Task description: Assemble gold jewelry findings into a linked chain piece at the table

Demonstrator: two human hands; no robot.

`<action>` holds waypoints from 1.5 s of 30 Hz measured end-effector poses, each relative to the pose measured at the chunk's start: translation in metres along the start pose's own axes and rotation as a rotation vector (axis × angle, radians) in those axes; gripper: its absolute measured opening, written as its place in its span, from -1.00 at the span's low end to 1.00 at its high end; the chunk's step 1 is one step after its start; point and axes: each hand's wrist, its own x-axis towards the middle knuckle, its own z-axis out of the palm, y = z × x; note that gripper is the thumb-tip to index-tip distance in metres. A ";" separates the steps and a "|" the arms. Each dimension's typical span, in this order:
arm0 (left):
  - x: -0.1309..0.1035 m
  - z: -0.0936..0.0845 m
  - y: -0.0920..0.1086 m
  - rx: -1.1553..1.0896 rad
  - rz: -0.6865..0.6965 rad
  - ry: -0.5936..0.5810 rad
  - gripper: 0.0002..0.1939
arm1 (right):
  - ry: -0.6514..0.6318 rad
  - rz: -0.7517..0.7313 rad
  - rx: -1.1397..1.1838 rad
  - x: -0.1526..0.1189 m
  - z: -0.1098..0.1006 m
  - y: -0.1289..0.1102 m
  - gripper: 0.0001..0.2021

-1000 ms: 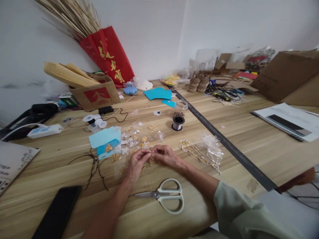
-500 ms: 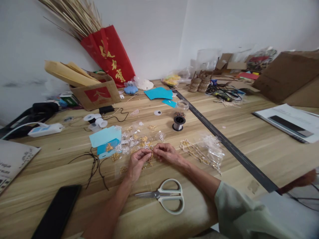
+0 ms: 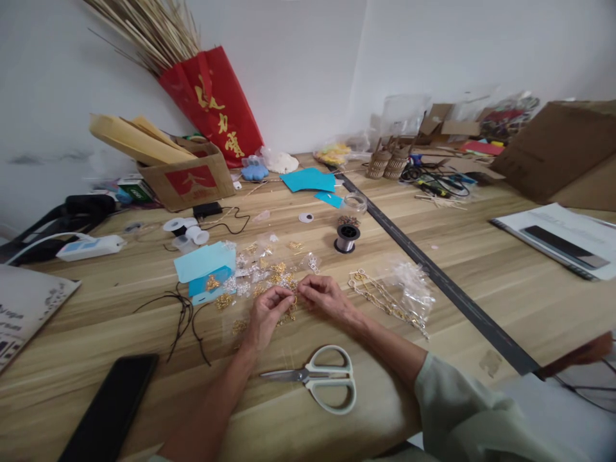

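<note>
My left hand (image 3: pixel 268 311) and my right hand (image 3: pixel 327 298) meet fingertip to fingertip over a spread of small gold and silver beads (image 3: pixel 279 276). Both are closed in a pinch; whatever lies between the fingertips is too small to name. Gold pieces hang or lie just below the fingers; I cannot tell which. Scissors (image 3: pixel 332 378) with pale handles lie on the table nearer to me, blades pointing left. To the right of my right hand is a gold and silver chain (image 3: pixel 375 295) beside a clear plastic bag (image 3: pixel 411 289). A spool of thin wire (image 3: pixel 346 239) stands beyond my hands.
Left of the beads are blue cards (image 3: pixel 205 262) and black cord (image 3: pixel 183 321). A black phone (image 3: pixel 113 407) lies at the front left. Behind the wire spool stands a clear jar (image 3: pixel 353 208). A red bag (image 3: pixel 216 109) and a cardboard box (image 3: pixel 192 176) stand at the back.
The view has shifted very slightly. My hands keep the same pinched pose over the beads, and nothing else has visibly moved.
</note>
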 end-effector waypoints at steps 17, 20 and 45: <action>-0.004 0.006 0.011 0.075 0.029 0.023 -0.87 | 0.020 0.005 -0.126 -0.002 0.004 0.005 -0.83; -0.004 0.007 0.011 0.069 0.027 0.030 -0.87 | 0.016 -0.011 -0.168 -0.001 0.004 0.007 -0.85; -0.003 0.004 0.011 0.021 0.010 -0.055 -0.79 | -0.082 0.106 0.110 0.001 0.001 0.003 -0.68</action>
